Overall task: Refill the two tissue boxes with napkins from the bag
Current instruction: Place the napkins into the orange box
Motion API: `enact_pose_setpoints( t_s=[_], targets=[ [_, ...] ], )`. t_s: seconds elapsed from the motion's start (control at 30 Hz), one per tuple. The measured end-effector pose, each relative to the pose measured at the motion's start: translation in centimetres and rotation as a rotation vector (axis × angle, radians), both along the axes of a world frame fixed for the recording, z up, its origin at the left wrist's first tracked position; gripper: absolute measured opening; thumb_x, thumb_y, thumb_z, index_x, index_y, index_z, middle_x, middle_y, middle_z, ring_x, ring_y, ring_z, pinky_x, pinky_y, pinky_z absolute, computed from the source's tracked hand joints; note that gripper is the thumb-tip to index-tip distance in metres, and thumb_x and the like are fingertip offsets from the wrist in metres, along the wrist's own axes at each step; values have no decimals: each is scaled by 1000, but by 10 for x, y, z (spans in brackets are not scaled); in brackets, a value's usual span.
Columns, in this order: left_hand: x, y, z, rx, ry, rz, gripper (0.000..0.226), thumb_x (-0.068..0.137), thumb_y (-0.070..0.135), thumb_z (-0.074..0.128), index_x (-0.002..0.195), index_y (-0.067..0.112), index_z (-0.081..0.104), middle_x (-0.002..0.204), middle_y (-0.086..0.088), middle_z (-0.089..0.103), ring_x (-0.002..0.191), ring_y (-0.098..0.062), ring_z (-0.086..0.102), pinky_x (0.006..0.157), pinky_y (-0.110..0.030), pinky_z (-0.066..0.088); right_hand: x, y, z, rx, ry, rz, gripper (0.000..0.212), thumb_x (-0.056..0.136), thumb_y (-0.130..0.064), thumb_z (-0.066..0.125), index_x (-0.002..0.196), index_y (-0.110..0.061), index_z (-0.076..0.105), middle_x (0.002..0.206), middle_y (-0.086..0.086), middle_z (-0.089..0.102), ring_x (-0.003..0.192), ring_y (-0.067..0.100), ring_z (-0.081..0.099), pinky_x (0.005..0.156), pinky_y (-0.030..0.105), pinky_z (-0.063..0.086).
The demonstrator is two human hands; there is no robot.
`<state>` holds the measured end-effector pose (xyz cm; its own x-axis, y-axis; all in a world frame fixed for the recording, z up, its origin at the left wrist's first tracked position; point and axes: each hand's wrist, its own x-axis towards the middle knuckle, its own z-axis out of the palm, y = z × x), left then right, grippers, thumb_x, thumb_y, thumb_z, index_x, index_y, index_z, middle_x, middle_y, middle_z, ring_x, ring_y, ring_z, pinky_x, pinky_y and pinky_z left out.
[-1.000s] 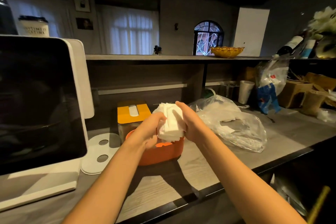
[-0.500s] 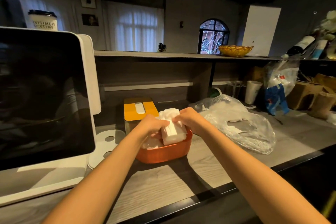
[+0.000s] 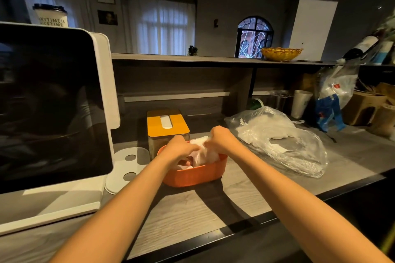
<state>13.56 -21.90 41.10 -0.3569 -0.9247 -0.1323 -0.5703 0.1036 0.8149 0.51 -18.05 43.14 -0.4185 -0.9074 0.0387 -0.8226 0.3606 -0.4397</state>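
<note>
A grey counter [image 3: 245,196] is carrying a clear plastic bag [image 3: 277,141] at right, an open orange box [image 3: 192,175] in the middle and a yellow-lidded box [image 3: 167,123] just behind. Left hand [image 3: 181,148] and right hand [image 3: 220,140] are pressing white napkins [image 3: 203,153] into the orange box, fingers curling round them.

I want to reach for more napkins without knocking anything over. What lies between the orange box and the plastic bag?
In the head view, only bare grey countertop separates the orange box from the plastic bag; the right hand's forearm passes above it.
</note>
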Motion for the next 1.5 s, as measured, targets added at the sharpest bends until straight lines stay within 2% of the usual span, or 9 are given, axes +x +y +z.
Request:
enact_pose_setpoints(
  t_s=[0.2,0.3,0.47,0.6,0.77,0.9,1.1,1.23,1.5],
  targets=[
    [10,-4,17,14,194,125,39,104,37,43,125,7,55,107,-16,64,82,-24,63,56,-30,56,5,0,5,-378,-111,-1,26,97,-23,53,113,-7,65,112,12,68,85,17,64,76,29,51],
    [16,-1,20,143,215,108,58,105,49,31,148,12,37,142,-18,49,110,-34,59,58,-35,56,14,-10,-3,-158,-435,10,38,99,-36,48,108,-3,64,102,17,68,78,20,66,79,37,59],
    [18,5,15,217,133,52,72,102,62,17,157,16,24,158,-17,32,136,-40,44,108,-54,40,17,-16,-15,139,-579,6,67,100,-58,30,130,-2,51,115,17,62,100,27,63,99,44,50],
    [16,15,19,171,96,7,72,102,63,14,153,15,33,156,-15,36,135,-38,45,108,-52,40,14,-12,-9,190,-632,48,77,98,-65,25,147,-7,34,142,21,48,122,33,54,100,43,45],
    [-6,28,34,-154,269,23,57,105,53,19,120,16,60,107,-3,57,103,-23,58,94,-47,54,-4,4,6,-266,-840,15,62,102,-51,35,126,1,58,118,19,63,92,25,64,85,37,54],
    [-46,47,42,-104,607,-79,48,107,46,24,113,18,62,118,-4,61,102,-19,61,82,-40,57,-38,32,20,-637,-995,-48,47,104,-39,38,105,-1,67,96,17,68,76,21,63,67,27,55],
    [-123,66,22,60,749,-209,43,108,42,27,116,17,60,110,0,62,101,-16,60,78,-28,52,-113,63,2,-799,-971,-228,36,101,-29,43,95,-1,66,79,12,64,71,21,62,64,28,54],
    [-175,67,-7,128,703,-183,51,94,60,36,117,21,61,120,-1,63,114,-20,58,105,-42,45,-169,69,-26,-795,-797,-377,21,94,-14,51,82,-6,66,77,11,62,74,21,57,64,29,48],
    [-246,39,-47,61,555,-15,70,90,64,32,148,25,41,150,-6,46,133,-30,46,114,-47,34,-236,51,-68,-359,-296,-274,26,93,-28,61,90,-4,71,85,18,69,81,30,62,64,33,49]
  ],
)
